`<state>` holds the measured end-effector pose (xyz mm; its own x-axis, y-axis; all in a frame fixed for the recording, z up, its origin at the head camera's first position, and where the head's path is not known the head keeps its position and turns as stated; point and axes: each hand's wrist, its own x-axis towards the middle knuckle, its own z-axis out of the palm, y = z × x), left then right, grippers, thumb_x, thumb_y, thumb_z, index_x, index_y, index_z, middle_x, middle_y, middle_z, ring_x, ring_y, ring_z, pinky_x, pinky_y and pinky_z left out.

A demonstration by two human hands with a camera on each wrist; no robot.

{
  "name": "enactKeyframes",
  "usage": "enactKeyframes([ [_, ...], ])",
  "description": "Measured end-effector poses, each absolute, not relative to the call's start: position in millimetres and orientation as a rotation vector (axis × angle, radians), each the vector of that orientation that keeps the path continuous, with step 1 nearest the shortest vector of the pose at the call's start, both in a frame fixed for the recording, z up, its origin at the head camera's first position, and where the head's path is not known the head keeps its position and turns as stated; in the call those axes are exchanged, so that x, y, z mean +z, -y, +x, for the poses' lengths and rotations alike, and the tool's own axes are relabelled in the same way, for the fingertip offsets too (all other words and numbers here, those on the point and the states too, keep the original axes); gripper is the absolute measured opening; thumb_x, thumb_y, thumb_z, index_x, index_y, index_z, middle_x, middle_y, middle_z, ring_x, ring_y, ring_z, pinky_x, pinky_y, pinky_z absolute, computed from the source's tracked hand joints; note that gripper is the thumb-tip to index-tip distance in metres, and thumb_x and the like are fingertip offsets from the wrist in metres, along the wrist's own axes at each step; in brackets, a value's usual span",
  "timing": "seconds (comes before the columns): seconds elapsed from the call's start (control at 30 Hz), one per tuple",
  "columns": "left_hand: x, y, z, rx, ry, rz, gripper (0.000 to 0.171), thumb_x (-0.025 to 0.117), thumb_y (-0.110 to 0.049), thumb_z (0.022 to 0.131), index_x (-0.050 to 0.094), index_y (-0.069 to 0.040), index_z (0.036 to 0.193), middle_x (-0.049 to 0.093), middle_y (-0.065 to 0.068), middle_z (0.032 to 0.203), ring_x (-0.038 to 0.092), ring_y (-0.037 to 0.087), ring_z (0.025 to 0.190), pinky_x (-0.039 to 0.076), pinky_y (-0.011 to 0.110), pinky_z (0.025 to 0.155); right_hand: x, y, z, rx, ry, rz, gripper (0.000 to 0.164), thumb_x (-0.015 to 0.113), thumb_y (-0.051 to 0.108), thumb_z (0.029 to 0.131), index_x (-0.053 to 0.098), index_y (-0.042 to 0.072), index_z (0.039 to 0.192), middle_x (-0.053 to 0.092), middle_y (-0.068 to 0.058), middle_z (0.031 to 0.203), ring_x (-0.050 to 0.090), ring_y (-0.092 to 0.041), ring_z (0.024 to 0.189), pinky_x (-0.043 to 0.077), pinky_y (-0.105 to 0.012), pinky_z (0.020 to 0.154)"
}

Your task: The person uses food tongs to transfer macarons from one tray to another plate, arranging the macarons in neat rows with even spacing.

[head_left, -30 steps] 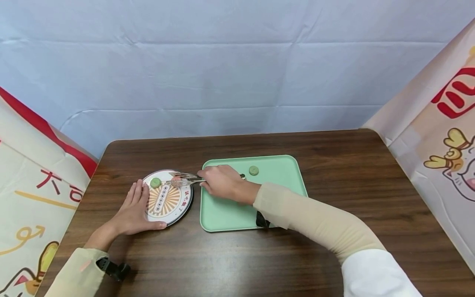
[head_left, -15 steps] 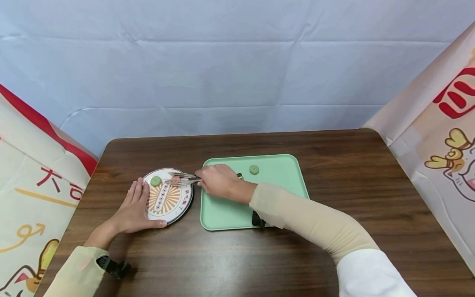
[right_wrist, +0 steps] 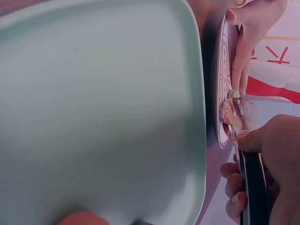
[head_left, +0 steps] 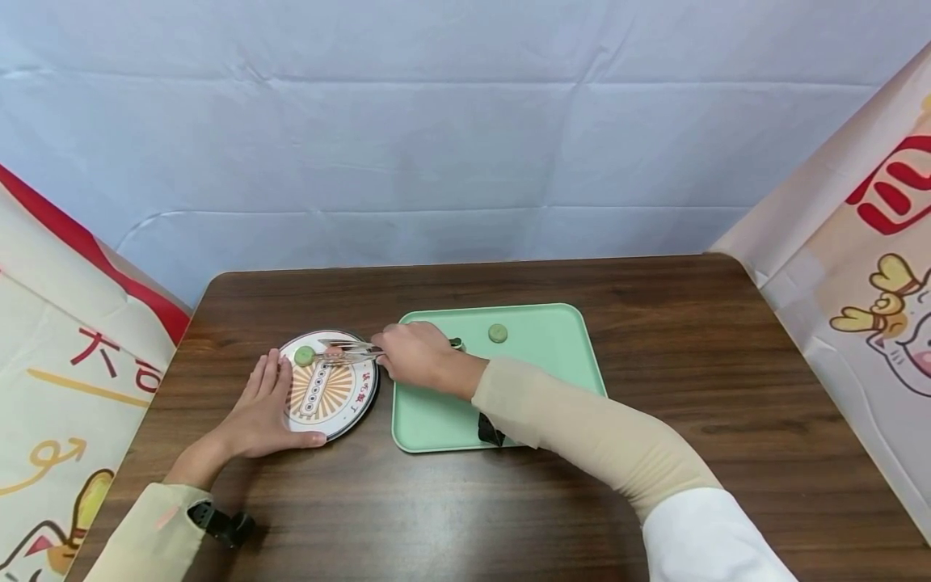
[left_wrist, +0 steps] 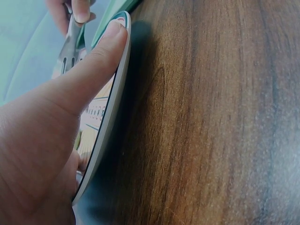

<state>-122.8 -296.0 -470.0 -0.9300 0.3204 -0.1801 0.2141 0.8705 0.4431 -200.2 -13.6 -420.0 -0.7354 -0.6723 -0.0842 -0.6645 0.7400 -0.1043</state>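
Observation:
My right hand grips metal serving tongs with dark handles, reaching left over the tray. The slotted tong heads lie over the round white plate, around a small pinkish round piece. Just left of it, close to the tong tips, sits a green round slice on the plate. My left hand rests on the plate's left side, fingers straight along the rim. In the left wrist view its thumb presses on the rim. I cannot tell how firmly the tongs pinch the piece.
A light green tray lies right of the plate, with another green slice on it. In the right wrist view an orange-red piece shows at the tray's lower edge. Dark wood tabletop surrounds both; a pale cloth hangs behind.
My right hand and the tongs have slid a little left, and the pinkish piece has shifted left with them, closer to the green slice. My left hand has stayed on the plate.

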Motion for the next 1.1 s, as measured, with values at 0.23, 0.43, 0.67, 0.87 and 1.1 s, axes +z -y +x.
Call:
enactKeyframes([
  [0.23, -472.7, 297.0, -123.4, 0.606, -2.790, 0.402, 0.144, 0.078, -0.073, 0.071, 0.000, 0.015, 0.156, -0.017, 0.032, 0.164, -0.016, 0.046, 0.152, 0.007, 0.066, 0.119, -419.4, 17.3, -200.1, -0.090, -2.806, -1.077, 0.030, 0.057, 0.031, 0.105, 0.068, 0.020, 0.130, 0.071, 0.002, 0.115, 0.068, -0.013, 0.100, 0.056, -0.034, 0.075],
  [0.43, -467.2, 293.6, -121.9, 0.632, -2.801, 0.405, 0.143, 0.081, -0.068, 0.070, 0.004, 0.017, 0.155, -0.012, 0.035, 0.163, -0.013, 0.048, 0.151, 0.008, 0.067, 0.118, -418.2, 18.4, -200.2, -0.082, -2.810, -1.068, 0.029, 0.057, 0.031, 0.105, 0.068, 0.020, 0.130, 0.070, 0.002, 0.115, 0.068, -0.013, 0.098, 0.056, -0.033, 0.073],
  [0.67, -459.6, 289.9, -121.8, 0.558, -2.783, 0.390, 0.142, 0.082, -0.065, 0.071, 0.003, 0.019, 0.154, -0.012, 0.037, 0.162, -0.012, 0.051, 0.151, 0.011, 0.068, 0.117, -417.3, 18.9, -201.2, -0.069, -2.822, -1.073, 0.028, 0.058, 0.031, 0.105, 0.068, 0.020, 0.129, 0.071, 0.002, 0.112, 0.069, -0.013, 0.097, 0.057, -0.033, 0.073],
  [0.87, -470.4, 297.0, -124.6, 0.564, -2.778, 0.386, 0.147, 0.079, -0.072, 0.069, 0.000, 0.017, 0.155, -0.017, 0.033, 0.163, -0.017, 0.047, 0.151, 0.007, 0.067, 0.118, -417.8, 19.0, -201.6, -0.062, -2.813, -1.059, 0.030, 0.057, 0.031, 0.105, 0.068, 0.021, 0.131, 0.070, 0.002, 0.114, 0.068, -0.012, 0.095, 0.056, -0.032, 0.068],
  [1.1, -473.3, 299.1, -125.5, 0.556, -2.775, 0.384, 0.148, 0.078, -0.074, 0.069, -0.001, 0.016, 0.155, -0.019, 0.032, 0.163, -0.018, 0.046, 0.151, 0.006, 0.067, 0.118, -419.1, 18.7, -202.3, -0.056, -2.806, -1.054, 0.030, 0.056, 0.031, 0.105, 0.067, 0.020, 0.131, 0.070, 0.001, 0.113, 0.068, -0.012, 0.095, 0.056, -0.032, 0.069],
])
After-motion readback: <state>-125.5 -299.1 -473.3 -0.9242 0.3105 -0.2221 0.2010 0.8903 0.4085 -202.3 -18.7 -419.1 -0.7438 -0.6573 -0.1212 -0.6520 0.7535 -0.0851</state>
